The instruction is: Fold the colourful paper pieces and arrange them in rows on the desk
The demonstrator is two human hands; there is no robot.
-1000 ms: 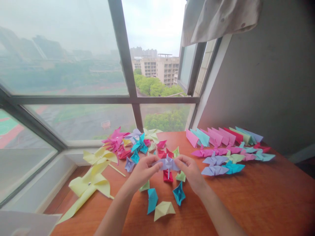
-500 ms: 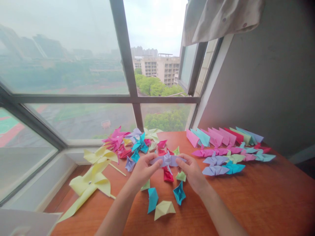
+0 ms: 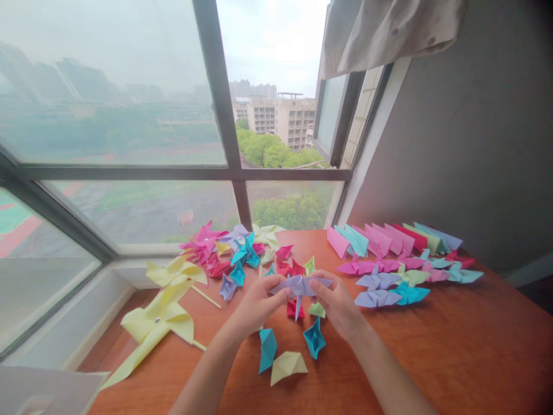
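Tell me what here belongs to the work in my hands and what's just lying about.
In use:
Pale-purple winged folded-paper figure
Left hand, pinching one wing
Right hand, pinching the other

Apparently just lying about:
Large pale-yellow paper pinwheel, left
Open blue folded-paper boat, below the hands
Pale-yellow folded-paper piece, nearest the camera
Multicoloured winged folded-paper figures, right

2 hands (image 3: 258, 302) (image 3: 336, 301) pinch close together, 2 forearms (image 3: 211, 369) (image 3: 384, 363) angled inward.
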